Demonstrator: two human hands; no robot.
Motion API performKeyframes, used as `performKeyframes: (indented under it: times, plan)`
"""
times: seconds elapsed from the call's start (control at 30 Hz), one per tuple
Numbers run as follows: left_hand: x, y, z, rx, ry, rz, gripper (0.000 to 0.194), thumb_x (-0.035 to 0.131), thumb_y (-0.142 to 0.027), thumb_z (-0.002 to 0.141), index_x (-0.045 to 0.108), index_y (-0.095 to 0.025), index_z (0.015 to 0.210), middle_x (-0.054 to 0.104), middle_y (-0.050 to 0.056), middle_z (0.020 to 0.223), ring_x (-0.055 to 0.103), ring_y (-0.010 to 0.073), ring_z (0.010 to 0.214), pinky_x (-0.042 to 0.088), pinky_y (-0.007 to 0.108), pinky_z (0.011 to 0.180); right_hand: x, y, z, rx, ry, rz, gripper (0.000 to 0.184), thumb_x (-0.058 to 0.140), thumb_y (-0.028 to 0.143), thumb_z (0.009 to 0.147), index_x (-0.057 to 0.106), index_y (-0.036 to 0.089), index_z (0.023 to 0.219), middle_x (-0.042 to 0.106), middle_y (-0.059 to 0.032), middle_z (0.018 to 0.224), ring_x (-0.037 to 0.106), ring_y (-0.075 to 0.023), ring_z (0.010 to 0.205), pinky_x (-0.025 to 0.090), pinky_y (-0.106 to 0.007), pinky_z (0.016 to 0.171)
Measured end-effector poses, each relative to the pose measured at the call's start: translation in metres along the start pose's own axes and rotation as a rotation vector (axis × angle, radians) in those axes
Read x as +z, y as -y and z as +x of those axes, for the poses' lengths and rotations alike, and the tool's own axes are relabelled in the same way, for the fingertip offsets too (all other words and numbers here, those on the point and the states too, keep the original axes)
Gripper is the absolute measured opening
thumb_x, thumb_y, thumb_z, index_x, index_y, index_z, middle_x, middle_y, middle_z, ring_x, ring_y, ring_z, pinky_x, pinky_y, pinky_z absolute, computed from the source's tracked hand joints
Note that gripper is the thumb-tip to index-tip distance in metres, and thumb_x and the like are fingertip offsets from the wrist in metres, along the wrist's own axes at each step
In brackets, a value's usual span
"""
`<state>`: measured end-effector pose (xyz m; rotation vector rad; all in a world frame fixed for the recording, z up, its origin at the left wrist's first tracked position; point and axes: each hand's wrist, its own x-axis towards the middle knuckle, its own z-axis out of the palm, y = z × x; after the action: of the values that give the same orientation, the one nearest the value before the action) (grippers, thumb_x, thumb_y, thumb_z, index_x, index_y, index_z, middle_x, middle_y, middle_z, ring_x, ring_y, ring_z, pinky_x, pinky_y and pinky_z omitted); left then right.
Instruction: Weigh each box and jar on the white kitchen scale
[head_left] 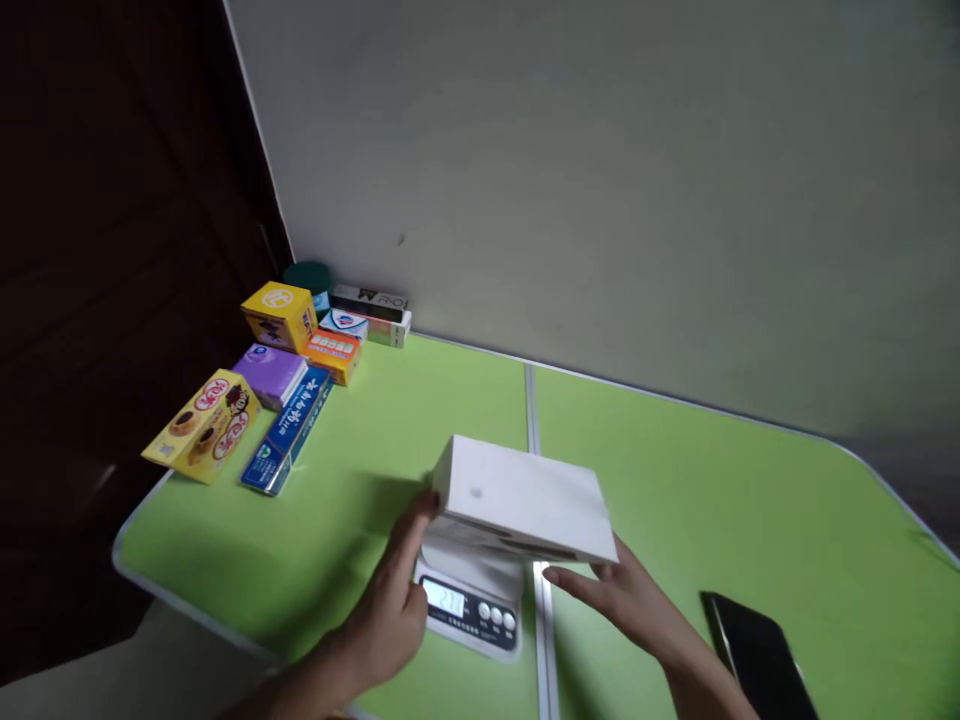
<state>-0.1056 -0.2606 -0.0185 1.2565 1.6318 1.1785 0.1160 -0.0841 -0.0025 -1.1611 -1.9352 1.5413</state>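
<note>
A white box (525, 495) is tilted over a small white kitchen scale (480, 632), covering most of its weighing plate. At the box's left end, my left hand (390, 595) grips its edge with the fingers partly hidden. Around the lower right corner, my right hand (622, 595) holds the other end, its thumb stretched out below the box. The scale's lit display shows blurred digits, with several round buttons beside it. I cannot tell whether the box touches the plate.
On the left of the green folding table (712, 480) stand a yellow snack box (206, 425), a blue toothpaste box (289, 430), a purple pack (271, 375), a yellow carton (280, 315), an orange box (334, 355) and a green-lidded container (307, 277). A black phone-like object (757, 655) lies front right.
</note>
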Motion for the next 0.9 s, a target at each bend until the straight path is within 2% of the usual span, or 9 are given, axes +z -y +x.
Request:
performKeyframes:
  times: [0.07,0.13,0.2,0.3,0.4,0.5,0.67,0.77,0.9]
  plan:
    - [0.002,-0.001,0.002,-0.011,0.022,-0.016,0.086,0.035,0.003,0.073,0.017,-0.027,0.151,0.021,0.000,0.158,0.023,0.0204,0.144,0.018,0.042,0.120,0.000,0.005,0.007,-0.004,0.007,-0.046,0.065,0.079,0.043,0.063,0.062,0.021,0.122,0.065,-0.0150,0.124,0.059,-0.0395,0.115,0.049,-0.054,0.096]
    - [0.000,-0.004,0.006,-0.021,0.025,-0.049,0.085,0.037,0.001,0.074,0.018,-0.025,0.152,0.026,0.002,0.157,0.024,0.0198,0.144,0.018,0.040,0.119,0.003,0.013,0.012,-0.036,-0.020,-0.091,0.059,0.078,0.044,0.062,0.065,0.021,0.115,0.069,-0.0147,0.116,0.062,-0.0396,0.110,0.052,-0.054,0.092]
    - [-0.007,-0.006,0.018,-0.029,-0.013,-0.091,0.082,0.039,0.000,0.074,0.021,-0.022,0.151,0.032,0.003,0.154,0.025,0.0196,0.144,0.018,0.038,0.119,0.008,0.024,0.018,-0.055,-0.051,-0.138,0.062,0.077,0.045,0.064,0.063,0.020,0.119,0.068,-0.0143,0.118,0.063,-0.0387,0.110,0.054,-0.052,0.089]
    - [-0.024,-0.005,0.052,-0.019,-0.128,-0.166,0.078,0.043,-0.003,0.074,0.029,-0.019,0.149,0.033,0.003,0.154,0.027,0.0205,0.143,0.018,0.037,0.120,0.022,0.046,0.041,-0.086,-0.065,-0.189,0.068,0.073,0.046,0.069,0.055,0.019,0.128,0.064,-0.0147,0.126,0.061,-0.0377,0.112,0.055,-0.051,0.088]
    - [-0.044,0.005,0.098,-0.030,-0.264,-0.203,0.082,0.046,-0.003,0.071,0.026,-0.018,0.149,0.026,0.004,0.157,0.025,0.0218,0.144,0.017,0.036,0.120,0.043,0.062,0.088,-0.170,-0.063,-0.156,0.069,0.072,0.043,0.071,0.050,0.020,0.132,0.058,-0.0136,0.133,0.060,-0.0348,0.115,0.053,-0.050,0.092]
    - [-0.064,0.020,0.135,-0.029,-0.369,-0.176,0.089,0.045,-0.002,0.067,0.019,-0.019,0.151,0.019,0.006,0.159,0.022,0.0223,0.145,0.020,0.038,0.119,0.066,0.067,0.153,-0.265,-0.044,-0.035,0.071,0.072,0.034,0.070,0.045,0.022,0.135,0.053,-0.0107,0.138,0.059,-0.0309,0.115,0.053,-0.048,0.094]
    - [-0.092,0.048,0.161,-0.017,-0.394,-0.116,0.087,0.045,0.000,0.062,0.032,-0.021,0.146,0.023,0.006,0.158,0.018,0.0222,0.146,0.016,0.042,0.119,0.093,0.067,0.250,-0.302,-0.032,0.110,0.072,0.072,0.024,0.065,0.047,0.023,0.133,0.051,-0.0091,0.139,0.050,-0.0310,0.125,0.050,-0.050,0.097]
    - [-0.101,0.060,0.172,-0.041,-0.385,-0.136,0.084,0.046,0.000,0.060,0.041,-0.021,0.141,0.029,0.005,0.156,0.020,0.0221,0.145,0.017,0.042,0.119,0.101,0.067,0.283,-0.316,0.006,0.145,0.072,0.071,0.022,0.064,0.049,0.022,0.132,0.052,-0.0092,0.137,0.052,-0.0303,0.123,0.052,-0.049,0.095]
    - [-0.104,0.068,0.185,-0.070,-0.363,-0.141,0.081,0.046,0.000,0.060,0.046,-0.021,0.138,0.034,0.005,0.154,0.022,0.0229,0.145,0.018,0.042,0.119,0.107,0.063,0.307,-0.320,0.055,0.192,0.072,0.070,0.020,0.064,0.049,0.024,0.133,0.052,-0.0075,0.138,0.052,-0.0293,0.123,0.052,-0.048,0.094]
